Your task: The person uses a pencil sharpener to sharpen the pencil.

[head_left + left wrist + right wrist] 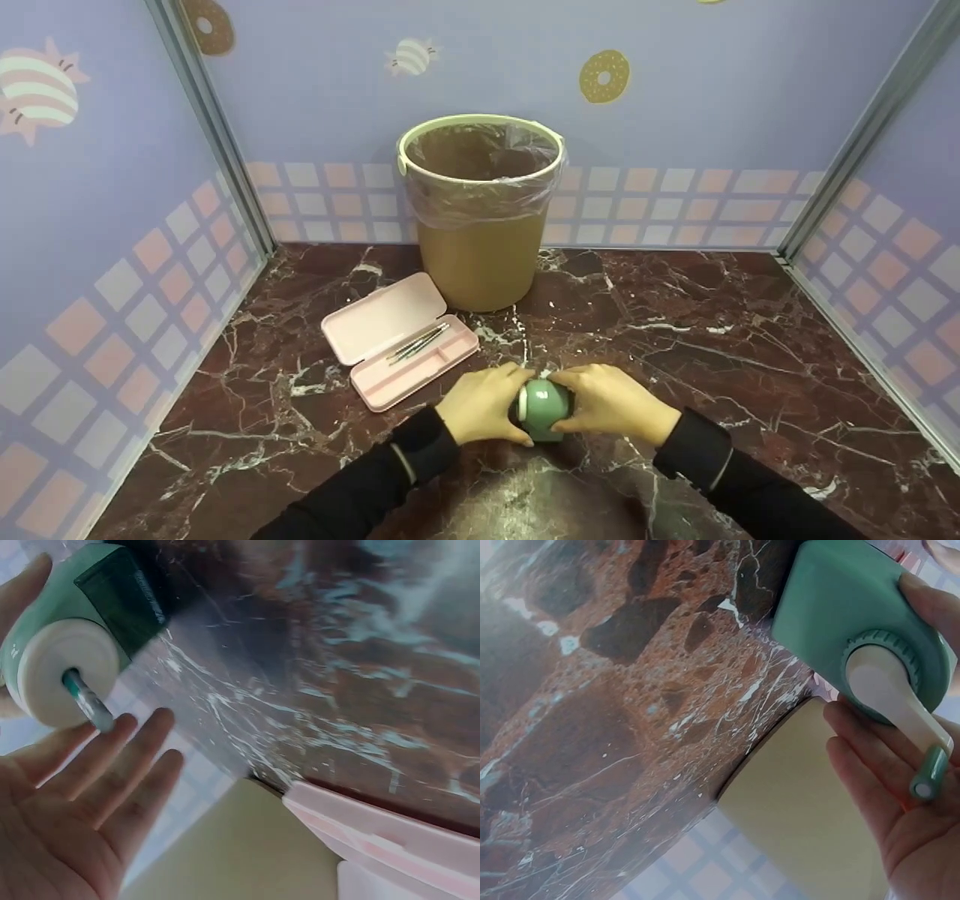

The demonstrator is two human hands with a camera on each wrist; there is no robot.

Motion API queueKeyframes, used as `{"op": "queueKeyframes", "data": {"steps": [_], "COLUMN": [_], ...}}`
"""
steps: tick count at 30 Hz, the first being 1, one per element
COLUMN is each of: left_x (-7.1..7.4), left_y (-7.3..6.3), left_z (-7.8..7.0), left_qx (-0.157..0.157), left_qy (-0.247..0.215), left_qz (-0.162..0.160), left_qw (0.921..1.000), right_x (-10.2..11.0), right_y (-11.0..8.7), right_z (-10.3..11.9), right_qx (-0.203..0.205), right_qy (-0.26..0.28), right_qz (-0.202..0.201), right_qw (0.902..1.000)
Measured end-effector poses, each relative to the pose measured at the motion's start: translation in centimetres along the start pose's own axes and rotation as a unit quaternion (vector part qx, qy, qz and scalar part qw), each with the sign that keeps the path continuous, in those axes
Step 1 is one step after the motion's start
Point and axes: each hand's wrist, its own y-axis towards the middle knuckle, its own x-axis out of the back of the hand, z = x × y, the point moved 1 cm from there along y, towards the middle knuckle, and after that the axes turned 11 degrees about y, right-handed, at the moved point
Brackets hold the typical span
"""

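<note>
A green hand-crank pencil sharpener (pixel 546 409) with a dark clear window stands between both hands near the table's front middle. From its white round holder (pixel 45 682) sticks the end of a shiny pencil (pixel 91 703). My left hand (pixel 486 409) holds the sharpener's left side, thumb near me and fingers on the far side; the outer ones are spread straight. On the crank side, my right hand (pixel 619 405) grips the body with its thumb (pixel 934 607). The white crank (pixel 889 694) with its green knob (pixel 930 772) hangs in front of that palm.
Left of the hands lies an open pink pencil case (pixel 386 319) with several patterned pencils (pixel 418 343) in it. Behind stands a tan bin (pixel 480 262) lined with a clear bag. Patterned panels (pixel 705 202) wall the marbled table (pixel 750 337) at the back and sides.
</note>
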Motion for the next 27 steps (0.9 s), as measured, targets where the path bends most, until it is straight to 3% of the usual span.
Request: {"op": "queueKeyframes", "data": {"steps": [14,27], "left_x": [-1.1,-1.9], "left_y": [2.0,2.4], "left_z": [-1.3,-1.1], "left_qx": [0.048,0.056], "left_qy": [0.078,0.057], "left_qz": [0.014,0.006], "left_qw": [0.9957,0.9968], "right_x": [-0.9,-0.7], "right_y": [0.9,0.6], "right_z": [0.5,0.4], "right_qx": [0.017,0.005], "right_qy": [-0.017,0.000], "right_qz": [-0.009,-0.013], "right_qw": [0.9997,0.9999]}}
